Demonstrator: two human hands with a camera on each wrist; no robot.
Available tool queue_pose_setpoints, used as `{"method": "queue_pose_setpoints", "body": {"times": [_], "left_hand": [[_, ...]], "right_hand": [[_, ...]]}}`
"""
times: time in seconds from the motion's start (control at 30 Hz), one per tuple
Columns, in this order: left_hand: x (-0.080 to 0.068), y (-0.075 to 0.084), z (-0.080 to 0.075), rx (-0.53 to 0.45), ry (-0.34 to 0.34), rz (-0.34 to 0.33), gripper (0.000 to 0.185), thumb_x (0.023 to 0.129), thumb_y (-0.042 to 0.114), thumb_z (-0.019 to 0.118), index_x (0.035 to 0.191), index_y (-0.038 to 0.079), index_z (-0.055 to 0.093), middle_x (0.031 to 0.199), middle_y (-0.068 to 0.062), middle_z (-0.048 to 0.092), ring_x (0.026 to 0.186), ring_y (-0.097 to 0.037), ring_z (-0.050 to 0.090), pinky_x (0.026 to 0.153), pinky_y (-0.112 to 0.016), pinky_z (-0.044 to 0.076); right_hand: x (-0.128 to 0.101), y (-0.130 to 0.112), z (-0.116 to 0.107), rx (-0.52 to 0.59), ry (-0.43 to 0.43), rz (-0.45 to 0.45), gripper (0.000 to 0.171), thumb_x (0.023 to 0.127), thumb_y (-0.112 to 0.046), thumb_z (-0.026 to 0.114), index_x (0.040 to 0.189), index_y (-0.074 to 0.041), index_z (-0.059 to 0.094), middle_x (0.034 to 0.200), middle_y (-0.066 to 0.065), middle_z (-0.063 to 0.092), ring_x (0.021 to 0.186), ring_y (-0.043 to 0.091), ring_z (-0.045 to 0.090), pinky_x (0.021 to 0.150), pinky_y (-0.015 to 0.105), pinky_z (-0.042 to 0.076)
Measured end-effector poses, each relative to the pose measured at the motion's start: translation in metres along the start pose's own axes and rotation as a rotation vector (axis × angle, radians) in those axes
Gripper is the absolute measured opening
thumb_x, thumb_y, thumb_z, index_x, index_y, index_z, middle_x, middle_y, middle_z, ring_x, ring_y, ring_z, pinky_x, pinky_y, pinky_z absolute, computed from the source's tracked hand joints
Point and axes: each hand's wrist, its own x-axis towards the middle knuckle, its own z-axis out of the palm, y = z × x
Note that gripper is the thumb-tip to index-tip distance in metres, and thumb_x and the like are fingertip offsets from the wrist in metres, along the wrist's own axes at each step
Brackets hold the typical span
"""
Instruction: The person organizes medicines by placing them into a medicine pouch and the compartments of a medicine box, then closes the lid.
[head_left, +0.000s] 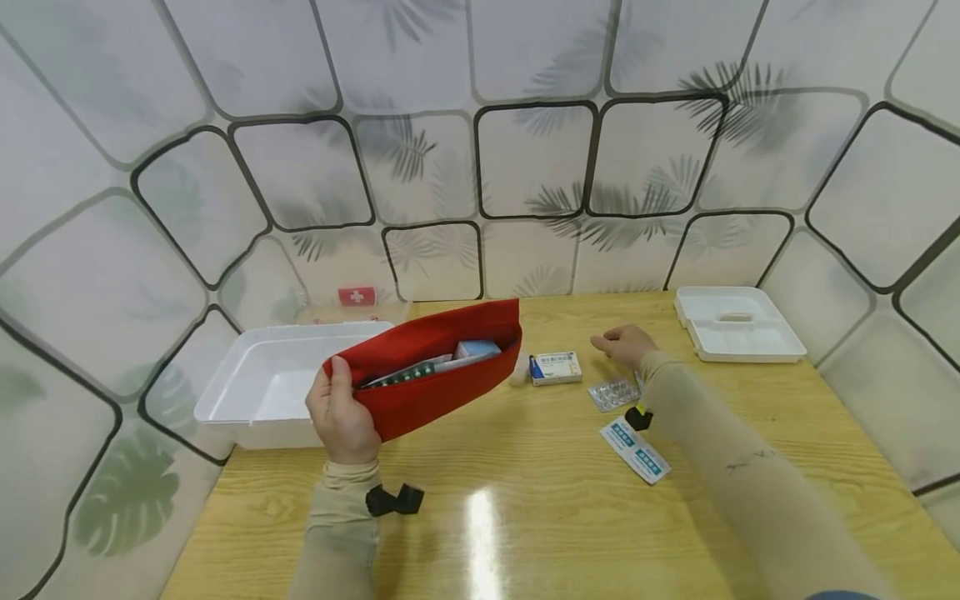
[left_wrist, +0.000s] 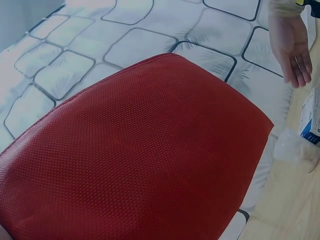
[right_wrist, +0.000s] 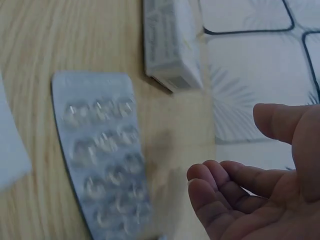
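My left hand [head_left: 347,417] grips one end of a red fabric pouch [head_left: 442,400] and holds it up over the table. Inside its gaping mouth show a green blister pack [head_left: 405,374] and a light blue box [head_left: 477,349]. The pouch's red side [left_wrist: 140,150] fills most of the left wrist view. My right hand [head_left: 626,343] hovers at the right with loosely bent fingers and nothing in them. Nearest to it are a silver blister pack of pills [right_wrist: 105,150] and a small white-and-blue medicine box [head_left: 556,368].
A white bin [head_left: 277,425] with a clear lid bearing a red cross label [head_left: 357,297] stands at the left. At the back right lies a white tray with a handle [head_left: 750,342]. A white-and-teal packet [head_left: 635,451] lies on the wooden table [head_left: 525,533]. Behind stands a patterned curtain [head_left: 536,167].
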Motion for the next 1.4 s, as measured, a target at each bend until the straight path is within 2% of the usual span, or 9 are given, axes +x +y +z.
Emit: {"method": "queue_pose_setpoints", "body": {"times": [0.23, 0.57, 0.77, 0.9, 1.07, 1.27, 1.4], "left_hand": [[-0.005, -0.001, 0.003, 0.040, -0.001, -0.021, 0.035, 0.101, 0.025, 0.048, 0.090, -0.004, 0.065, 0.082, -0.003, 0.068, 0.079, -0.020, 0.060, 0.072, -0.031, 0.046], [-0.009, -0.001, 0.003, 0.061, -0.042, 0.012, 0.039, 0.102, 0.023, 0.046, 0.095, -0.012, 0.062, 0.084, -0.004, 0.068, 0.080, -0.020, 0.060, 0.073, -0.032, 0.045], [-0.007, 0.002, 0.001, 0.068, -0.013, 0.011, 0.035, 0.102, 0.021, 0.045, 0.092, -0.007, 0.064, 0.082, -0.003, 0.068, 0.079, -0.019, 0.060, 0.071, -0.030, 0.045], [-0.001, 0.009, 0.000, 0.037, 0.023, 0.026, 0.035, 0.101, 0.022, 0.047, 0.090, -0.006, 0.065, 0.081, -0.004, 0.068, 0.078, -0.020, 0.060, 0.071, -0.031, 0.045], [0.004, 0.015, -0.001, 0.011, 0.039, 0.033, 0.035, 0.101, 0.022, 0.048, 0.090, -0.007, 0.065, 0.081, -0.006, 0.069, 0.077, -0.021, 0.061, 0.070, -0.032, 0.046], [0.005, 0.014, -0.002, 0.002, 0.047, 0.031, 0.037, 0.101, 0.023, 0.047, 0.092, -0.008, 0.066, 0.082, -0.006, 0.069, 0.077, -0.021, 0.061, 0.070, -0.032, 0.046], [0.007, 0.013, -0.003, 0.009, 0.038, 0.036, 0.039, 0.101, 0.025, 0.047, 0.093, -0.009, 0.064, 0.083, -0.007, 0.069, 0.078, -0.022, 0.061, 0.070, -0.033, 0.046]], "right_hand": [[0.008, -0.019, 0.029, -0.173, -0.039, -0.045, 0.070, 0.097, -0.044, 0.051, 0.138, 0.011, 0.041, 0.140, 0.029, 0.043, 0.128, 0.043, 0.042, 0.103, 0.050, 0.038], [0.010, -0.029, 0.051, -0.245, -0.043, -0.086, 0.071, 0.090, -0.046, 0.063, 0.138, 0.004, 0.046, 0.138, 0.025, 0.047, 0.127, 0.041, 0.043, 0.105, 0.050, 0.034], [0.008, -0.030, 0.053, -0.258, -0.036, -0.092, 0.070, 0.088, -0.044, 0.067, 0.136, 0.003, 0.048, 0.136, 0.023, 0.050, 0.126, 0.040, 0.045, 0.105, 0.050, 0.035], [0.008, -0.028, 0.052, -0.245, -0.019, -0.070, 0.069, 0.086, -0.045, 0.069, 0.135, 0.000, 0.050, 0.133, 0.021, 0.052, 0.123, 0.037, 0.048, 0.103, 0.049, 0.037], [0.008, -0.022, 0.047, -0.207, 0.034, -0.074, 0.064, 0.083, -0.042, 0.074, 0.128, -0.002, 0.054, 0.124, 0.018, 0.056, 0.112, 0.034, 0.053, 0.096, 0.047, 0.042], [0.004, -0.010, 0.030, -0.078, 0.070, -0.081, 0.049, 0.087, -0.033, 0.072, 0.123, -0.003, 0.057, 0.120, 0.017, 0.056, 0.106, 0.031, 0.053, 0.090, 0.045, 0.045], [0.002, 0.002, 0.014, 0.030, 0.083, -0.064, 0.046, 0.090, -0.031, 0.069, 0.123, -0.001, 0.056, 0.119, 0.018, 0.056, 0.105, 0.030, 0.054, 0.089, 0.043, 0.047]]}}
